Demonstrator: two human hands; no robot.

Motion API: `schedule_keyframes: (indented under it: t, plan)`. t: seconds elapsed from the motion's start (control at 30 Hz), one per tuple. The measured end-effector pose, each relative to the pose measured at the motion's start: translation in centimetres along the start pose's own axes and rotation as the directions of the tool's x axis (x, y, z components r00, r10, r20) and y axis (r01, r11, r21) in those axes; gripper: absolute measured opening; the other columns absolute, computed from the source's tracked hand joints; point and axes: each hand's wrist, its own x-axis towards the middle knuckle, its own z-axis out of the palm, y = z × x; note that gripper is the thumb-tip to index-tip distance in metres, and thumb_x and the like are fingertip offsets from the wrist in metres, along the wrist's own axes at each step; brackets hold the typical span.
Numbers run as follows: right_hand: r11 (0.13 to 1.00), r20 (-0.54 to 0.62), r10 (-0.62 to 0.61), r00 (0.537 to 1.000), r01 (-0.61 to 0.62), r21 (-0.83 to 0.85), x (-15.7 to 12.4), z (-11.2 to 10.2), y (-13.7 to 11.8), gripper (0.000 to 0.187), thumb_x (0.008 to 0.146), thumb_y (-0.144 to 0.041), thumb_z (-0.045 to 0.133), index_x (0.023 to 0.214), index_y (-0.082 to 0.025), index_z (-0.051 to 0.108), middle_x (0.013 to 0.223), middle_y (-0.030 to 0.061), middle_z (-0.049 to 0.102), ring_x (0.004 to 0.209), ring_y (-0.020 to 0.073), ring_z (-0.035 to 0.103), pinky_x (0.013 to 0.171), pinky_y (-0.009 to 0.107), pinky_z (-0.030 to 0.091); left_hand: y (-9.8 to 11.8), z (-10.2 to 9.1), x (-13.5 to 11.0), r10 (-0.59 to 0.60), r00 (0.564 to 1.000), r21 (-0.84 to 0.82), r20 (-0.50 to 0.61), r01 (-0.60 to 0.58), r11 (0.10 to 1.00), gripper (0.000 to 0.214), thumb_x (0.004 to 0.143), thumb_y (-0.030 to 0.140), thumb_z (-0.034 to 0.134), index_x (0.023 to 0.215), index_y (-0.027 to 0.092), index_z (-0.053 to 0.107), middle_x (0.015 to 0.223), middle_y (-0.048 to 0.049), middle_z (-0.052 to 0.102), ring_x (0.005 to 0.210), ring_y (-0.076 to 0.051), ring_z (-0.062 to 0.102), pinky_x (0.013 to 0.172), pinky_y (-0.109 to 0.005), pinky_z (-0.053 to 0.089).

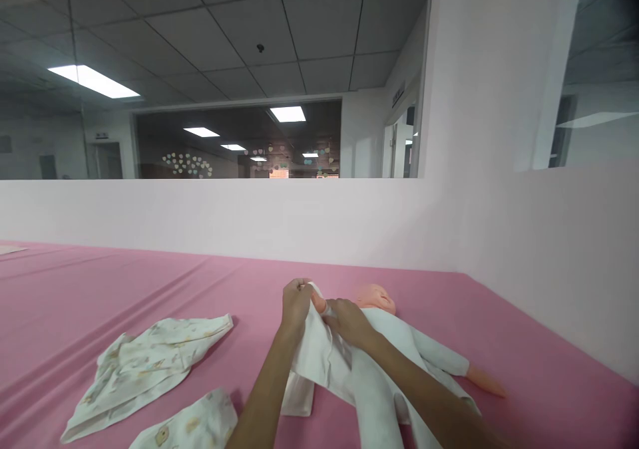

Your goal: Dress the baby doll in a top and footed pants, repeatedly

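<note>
A baby doll [377, 369] with a pale cloth body lies on its back on the pink surface, its bald head [375, 298] away from me. One bare doll hand [319, 300] pokes out between my two hands; the other arm stretches to the right. My left hand [295, 302] is closed on the upper edge of a white garment [315, 352], which hangs down beside the doll. Around the doll's wrist, my right hand [352, 322] has its fingers closed on the arm. My right forearm crosses over the doll's body and hides part of it.
Two printed white baby garments [150, 359] [192, 426] lie to the left. The pink cover [124, 283] is creased and runs up to a white wall [224, 216] with a large window. A second wall stands at the right.
</note>
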Motion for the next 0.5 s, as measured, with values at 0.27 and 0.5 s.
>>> schedule_keyframes:
  t: [0.27, 0.5]
  plan:
    - [0.984, -0.009, 0.034, 0.999, -0.035, -0.176, -0.6, -0.5, -1.0, 0.031, 0.085, -0.017, 0.043, 0.107, -0.013, 0.065, 0.112, 0.0227, 0.058, 0.100, 0.0338, 0.053, 0.080, 0.042, 0.034, 2.7, 3.0, -0.8, 0.128, 0.987, 0.231, 0.095, -0.147, 0.962, 0.015, 0.069, 0.014, 0.053, 0.077, 0.021, 0.063, 0.055, 0.0038, 0.050, 0.052, -0.013, 0.045, 0.057, -0.025, 0.032]
    - [0.989, 0.039, -0.057, 0.998, 0.062, -0.134, -0.5, 1.0, -1.5, 0.028, 0.074, -0.004, 0.054, 0.097, -0.012, 0.069, 0.100, 0.0205, 0.065, 0.097, 0.0315, 0.055, 0.083, 0.044, 0.036, 3.1, 4.3, -1.8, 0.226, 0.952, 0.378, 0.206, -0.290, 0.879, 0.020, 0.076, 0.014, 0.044, 0.080, 0.023, 0.060, 0.059, 0.0031, 0.052, 0.057, -0.013, 0.047, 0.055, -0.024, 0.031]
